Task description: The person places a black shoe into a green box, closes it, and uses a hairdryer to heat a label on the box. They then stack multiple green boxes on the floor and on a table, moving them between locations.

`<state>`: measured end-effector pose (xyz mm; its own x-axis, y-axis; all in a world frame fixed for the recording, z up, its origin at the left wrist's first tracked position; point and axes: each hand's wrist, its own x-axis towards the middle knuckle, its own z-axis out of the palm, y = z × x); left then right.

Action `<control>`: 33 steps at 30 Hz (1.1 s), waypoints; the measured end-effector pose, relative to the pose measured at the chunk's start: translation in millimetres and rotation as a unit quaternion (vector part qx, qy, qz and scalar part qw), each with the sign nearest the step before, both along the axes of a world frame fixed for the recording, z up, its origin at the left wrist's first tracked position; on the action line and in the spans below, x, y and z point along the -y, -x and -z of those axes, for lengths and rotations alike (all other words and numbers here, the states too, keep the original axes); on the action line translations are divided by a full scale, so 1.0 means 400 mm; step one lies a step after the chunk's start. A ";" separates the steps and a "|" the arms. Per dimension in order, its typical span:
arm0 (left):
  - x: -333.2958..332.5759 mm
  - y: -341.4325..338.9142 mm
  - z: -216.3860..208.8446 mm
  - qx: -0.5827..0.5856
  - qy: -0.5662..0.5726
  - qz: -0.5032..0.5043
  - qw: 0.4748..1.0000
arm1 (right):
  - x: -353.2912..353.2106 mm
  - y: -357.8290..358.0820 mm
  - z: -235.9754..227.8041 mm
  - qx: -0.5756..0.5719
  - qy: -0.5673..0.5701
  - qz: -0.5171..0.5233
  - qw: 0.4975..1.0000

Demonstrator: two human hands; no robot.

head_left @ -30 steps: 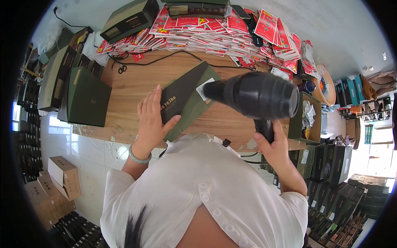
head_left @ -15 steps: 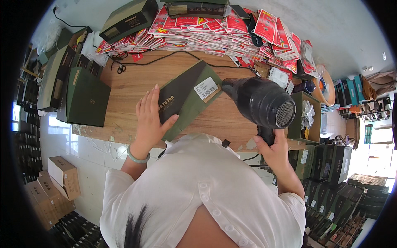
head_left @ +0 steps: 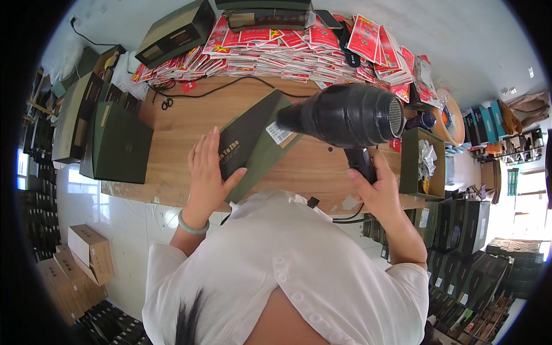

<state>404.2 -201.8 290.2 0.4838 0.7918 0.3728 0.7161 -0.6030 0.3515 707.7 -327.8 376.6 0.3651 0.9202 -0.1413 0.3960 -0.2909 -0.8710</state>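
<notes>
1. Landmark: the box (head_left: 247, 146), dark brown and green, gold lettering on its face. Lies on the wooden table (head_left: 178, 129) in front of the person, slanted, near end close to the white shirt (head_left: 230, 270), far end toward the upper right. Whether it rests wholly flat, cannot tell.
2. Left hand (head_left: 206, 169): at the box's left edge, touching it. Open, fingers straight and side by side, thumb spread over the dark part of the face; not closed around anything. Pale green bracelet (head_left: 194, 224) on the wrist.
3. Right hand (head_left: 374, 181): to the right of the box, well apart from it. Fingers curled around the handle of a black hair dryer (head_left: 351, 118).
4. Dryer held above the table, body to the right of the box, nozzle pointing left over the box's right part. Nozzle tip overlaps a white label (head_left: 280, 135) on the box's green part; contact or gap, cannot tell.
5. Beyond the box: black cord (head_left: 247, 78) across the table, then a long heap of red packets (head_left: 259, 52), with a phone (head_left: 328, 19) behind.
6. Scissors (head_left: 167, 103) beyond the box and to its left, near the cord.
7. Left of the box, well apart: a tall green carton (head_left: 123, 144).
8. Right of the box, past the dryer: an open carton (head_left: 409, 164) with crumpled pale wrapping (head_left: 427, 158) inside.
</notes>
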 end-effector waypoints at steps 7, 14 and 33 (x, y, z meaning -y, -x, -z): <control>-0.002 -0.006 -0.006 0.009 0.029 0.011 0.999 | -0.016 0.002 0.009 0.124 -0.062 -0.033 0.990; 0.005 -0.006 0.007 0.002 0.004 0.034 0.999 | 0.005 0.002 -0.017 0.087 -0.055 -0.090 0.991; 0.001 -0.030 -0.007 -0.149 0.066 -0.029 0.986 | 0.075 -0.091 0.065 0.093 -0.097 -0.005 0.991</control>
<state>416.2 -202.2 293.2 0.5094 0.8531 0.1128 0.8312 -0.5217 0.1920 744.0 -358.0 350.5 0.3588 0.9272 0.1076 0.5565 -0.1200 -0.8222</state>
